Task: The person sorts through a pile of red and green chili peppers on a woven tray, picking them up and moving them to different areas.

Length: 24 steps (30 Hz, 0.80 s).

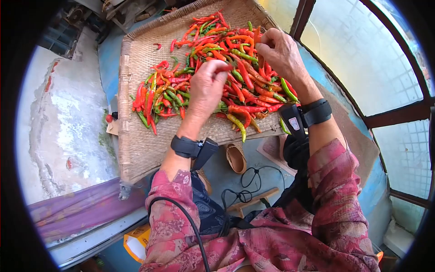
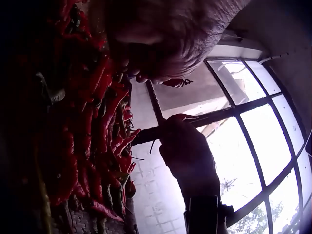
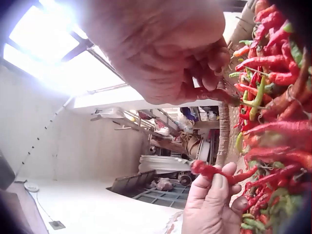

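Observation:
A heap of red, orange and green chili peppers covers much of a shallow woven tray. Over the middle of the heap, my left hand pinches a red chili pepper between thumb and fingers, clearly seen in the right wrist view. Farther right, by the heap's far right side, my right hand has its fingers bent around another chili pepper, whose stem end points at the heap. The left wrist view is dark, with the left hand's fingertips in shadow.
Framed window panes line the right side. A worn white wall and purple cloth are at left. Below the tray lie a slipper, a black cable and a wooden piece.

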Each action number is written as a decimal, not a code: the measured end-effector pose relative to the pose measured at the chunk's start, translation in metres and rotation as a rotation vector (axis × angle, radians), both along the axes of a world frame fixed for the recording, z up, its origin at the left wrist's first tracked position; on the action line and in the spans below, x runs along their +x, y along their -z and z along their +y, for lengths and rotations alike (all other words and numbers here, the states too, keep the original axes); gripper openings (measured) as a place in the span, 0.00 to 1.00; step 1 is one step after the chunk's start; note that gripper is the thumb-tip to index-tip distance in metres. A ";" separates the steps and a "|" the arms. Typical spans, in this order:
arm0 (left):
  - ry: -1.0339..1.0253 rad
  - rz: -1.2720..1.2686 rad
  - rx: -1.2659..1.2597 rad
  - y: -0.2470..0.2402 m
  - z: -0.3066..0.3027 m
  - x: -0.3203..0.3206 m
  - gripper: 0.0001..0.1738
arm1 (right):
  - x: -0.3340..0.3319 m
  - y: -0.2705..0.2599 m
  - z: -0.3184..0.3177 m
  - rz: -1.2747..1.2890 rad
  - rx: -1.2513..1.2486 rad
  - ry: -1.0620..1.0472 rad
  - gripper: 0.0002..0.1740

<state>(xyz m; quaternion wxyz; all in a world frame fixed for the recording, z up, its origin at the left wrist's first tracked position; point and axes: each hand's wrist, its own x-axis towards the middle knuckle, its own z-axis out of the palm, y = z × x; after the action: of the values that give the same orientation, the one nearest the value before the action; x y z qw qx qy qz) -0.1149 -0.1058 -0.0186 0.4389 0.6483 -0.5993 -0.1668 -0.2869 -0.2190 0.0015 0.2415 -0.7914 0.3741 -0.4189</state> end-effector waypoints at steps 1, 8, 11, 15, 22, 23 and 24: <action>0.003 0.155 -0.047 0.002 -0.002 0.008 0.08 | 0.002 0.000 -0.001 -0.089 0.112 -0.015 0.10; -0.100 0.691 -0.033 -0.018 0.026 0.068 0.14 | 0.017 -0.008 0.014 -0.355 0.420 -0.177 0.11; -0.405 0.461 -0.096 -0.016 0.044 0.114 0.20 | 0.029 -0.006 0.022 -0.368 0.593 -0.297 0.10; -0.653 0.046 -0.086 -0.013 0.056 0.123 0.30 | 0.046 -0.001 0.034 -0.349 0.652 -0.406 0.11; 0.083 0.417 0.183 -0.013 0.048 0.029 0.20 | 0.070 0.004 0.059 -0.228 0.683 -0.593 0.12; 0.048 0.372 0.197 -0.013 0.047 0.034 0.19 | 0.068 0.003 0.059 -0.226 0.685 -0.590 0.12; 0.014 0.325 0.211 -0.014 0.047 0.040 0.17 | 0.065 0.000 0.057 -0.211 0.661 -0.577 0.12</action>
<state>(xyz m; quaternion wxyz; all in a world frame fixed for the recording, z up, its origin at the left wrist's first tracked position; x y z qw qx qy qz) -0.0744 -0.0588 -0.0042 0.4585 0.6510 -0.5042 -0.3343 -0.2220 -0.1617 0.0013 0.6252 -0.6965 0.2253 -0.2707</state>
